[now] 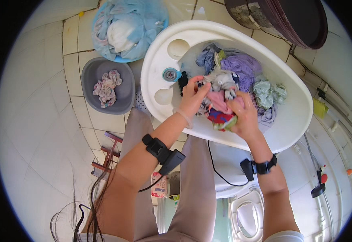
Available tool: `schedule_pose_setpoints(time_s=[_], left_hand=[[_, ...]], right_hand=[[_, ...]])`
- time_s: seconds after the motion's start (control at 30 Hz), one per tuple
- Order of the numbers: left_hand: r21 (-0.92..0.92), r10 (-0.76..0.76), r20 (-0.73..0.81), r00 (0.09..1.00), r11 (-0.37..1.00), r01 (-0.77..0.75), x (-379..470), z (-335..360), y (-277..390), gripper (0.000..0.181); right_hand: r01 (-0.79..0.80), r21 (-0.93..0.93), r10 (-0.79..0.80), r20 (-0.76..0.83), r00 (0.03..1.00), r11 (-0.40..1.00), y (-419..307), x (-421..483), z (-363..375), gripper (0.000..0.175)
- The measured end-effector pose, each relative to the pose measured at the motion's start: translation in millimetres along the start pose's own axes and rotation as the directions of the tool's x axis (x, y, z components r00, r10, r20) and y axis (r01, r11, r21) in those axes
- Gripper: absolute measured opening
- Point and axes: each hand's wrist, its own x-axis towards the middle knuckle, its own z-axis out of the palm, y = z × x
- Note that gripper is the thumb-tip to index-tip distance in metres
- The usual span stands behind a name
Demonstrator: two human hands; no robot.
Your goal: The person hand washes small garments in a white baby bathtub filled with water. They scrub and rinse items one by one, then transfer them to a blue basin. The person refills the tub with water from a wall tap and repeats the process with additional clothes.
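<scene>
My left hand (195, 93) is at the left side of a bundle of wet clothes (219, 81) in a white plastic tub (293, 121); its fingers are bent against grey patterned fabric, and whether they grip it is unclear. My right hand (244, 116) grips the bundle's right side, at a pink cloth (219, 101) and a red, blue and green cloth (222, 118). Behind and right of the hands lie a purple garment (242, 68), a blue-grey garment (206, 59) and a pale green cloth (263, 92). Some water shows in the tub.
A grey basin (86, 87) holds a crumpled floral cloth (108, 87). Beside it, a blue basin (165, 18) holds light blue and white fabric. A teal-rimmed drain plug (171, 74) sits on the tub's ledge. A dark bucket (239, 18) stands behind right; a toilet seat (231, 211) is below.
</scene>
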Motion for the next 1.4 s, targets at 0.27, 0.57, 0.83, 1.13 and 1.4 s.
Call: schedule_pose_setpoints(time_s=[0.27, 0.57, 0.83, 1.13, 1.4], left_hand=[[-0.400, -0.049, 0.107, 0.993, 0.912, 0.088, -85.5, 31.5, 26.5, 0.060], [-0.592, 0.028, 0.535, 0.844, 0.726, 0.351, -153.6, 54.4, 101.7, 0.068], [-0.548, 0.108, 0.475, 0.873, 0.813, 0.198, -179.6, 63.3, 128.7, 0.076], [-0.528, 0.184, 0.392, 0.901, 0.847, 0.057, -198.6, 0.7, 151.1, 0.068], [-0.541, 0.227, 0.150, 0.962, 0.834, -0.113, -262.6, -153.4, 183.2, 0.070]], right_hand=[[0.027, -0.041, -0.032, -0.132, 0.991, 0.999, -83.2, -33.7, -71.4, 0.045], [-0.123, 0.985, 0.642, 0.017, 0.766, 0.121, -121.4, -71.7, -117.9, 0.020], [-0.357, 0.774, 0.702, -0.155, 0.695, 0.524, -123.2, -84.6, -139.0, 0.024], [-0.279, 0.852, 0.578, -0.033, 0.816, 0.443, -178.9, -66.6, -110.2, 0.038], [-0.155, 0.888, 0.099, 0.124, 0.987, 0.432, -265.7, -12.4, -35.8, 0.050]])
